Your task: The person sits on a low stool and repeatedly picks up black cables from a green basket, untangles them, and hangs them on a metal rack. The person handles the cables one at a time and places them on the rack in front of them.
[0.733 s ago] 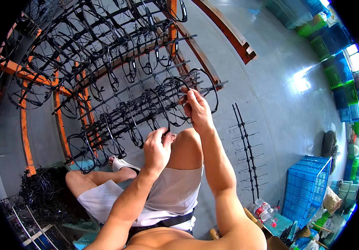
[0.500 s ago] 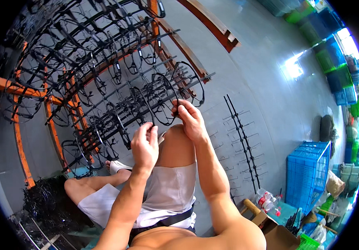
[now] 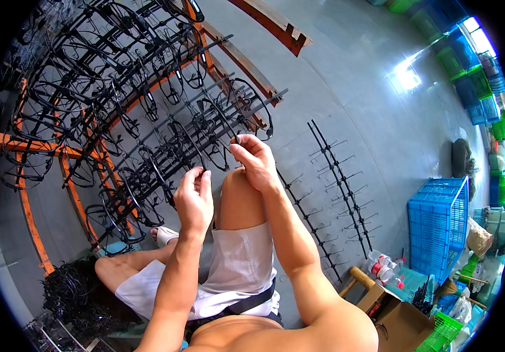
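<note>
Forward, hands point(image 3: 253, 163) pinch black loops point(image 3: 226, 124), right farther out.

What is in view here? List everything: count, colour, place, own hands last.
Thin looped frames: uncountably many, black, upper left
Upright metal posts: several, orange, left
Long beam: one, rusty orange, top centre
Hooked bars: at least two, black, centre right
Tangled strip heap: one, black, lower left
Large plastic crate: one, blue, right
Stacked plastic crates: several, blue and green, far right
Plastic bottles: two or more, clear, lower right
Open cardboard box: one, brown, lower right
Mesh plastic basket: one, green, lower right
Cloth shorts: one pair, white, below centre
Left hand: one, bare, centre, grip unclear
Right hand: one, bare, centre, pinching a frame
</note>
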The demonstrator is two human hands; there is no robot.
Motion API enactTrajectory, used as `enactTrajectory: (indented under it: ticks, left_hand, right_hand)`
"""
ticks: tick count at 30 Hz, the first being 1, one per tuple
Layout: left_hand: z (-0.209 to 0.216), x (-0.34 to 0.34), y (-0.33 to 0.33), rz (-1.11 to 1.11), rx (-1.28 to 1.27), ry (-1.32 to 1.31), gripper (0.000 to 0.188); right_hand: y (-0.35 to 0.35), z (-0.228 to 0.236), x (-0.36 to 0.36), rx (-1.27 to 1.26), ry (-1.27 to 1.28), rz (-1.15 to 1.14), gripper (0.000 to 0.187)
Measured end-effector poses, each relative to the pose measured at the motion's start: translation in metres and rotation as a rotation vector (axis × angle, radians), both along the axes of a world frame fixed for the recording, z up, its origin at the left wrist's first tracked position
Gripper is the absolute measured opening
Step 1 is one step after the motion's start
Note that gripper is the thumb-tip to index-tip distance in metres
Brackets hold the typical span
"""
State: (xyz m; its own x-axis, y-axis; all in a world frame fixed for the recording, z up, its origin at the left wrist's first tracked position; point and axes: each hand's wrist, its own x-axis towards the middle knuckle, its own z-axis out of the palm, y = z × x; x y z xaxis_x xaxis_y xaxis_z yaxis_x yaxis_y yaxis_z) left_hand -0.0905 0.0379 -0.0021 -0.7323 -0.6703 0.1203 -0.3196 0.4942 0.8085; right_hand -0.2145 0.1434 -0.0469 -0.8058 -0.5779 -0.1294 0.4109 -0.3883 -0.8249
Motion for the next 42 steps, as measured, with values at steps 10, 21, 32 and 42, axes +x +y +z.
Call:
enactTrajectory:
  ticks: [10,21,32,42]
  left_hand:
    - [-0.004,0.007,-0.002,-0.006,-0.039,0.029,0.020]
    - [0.000,0.006,0.000,-0.041,0.006,0.051,0.018]
    - [-0.008,0.003,0.001,-0.023,-0.035,0.141,0.015]
    - [0.053,0.154,-0.039,0.024,-0.252,0.344,0.027]
  right_hand:
    - [0.034,0.033,-0.008,0.856,0.689,-0.679,0.023]
    - [0.023,-0.028,-0.038,0.231,0.305,-0.213,0.023]
    - [0.018,-0.024,-0.041,0.188,0.299,-0.318,0.014]
    - [0.063,0.000,-0.096,0.704,0.590,-0.260,0.034]
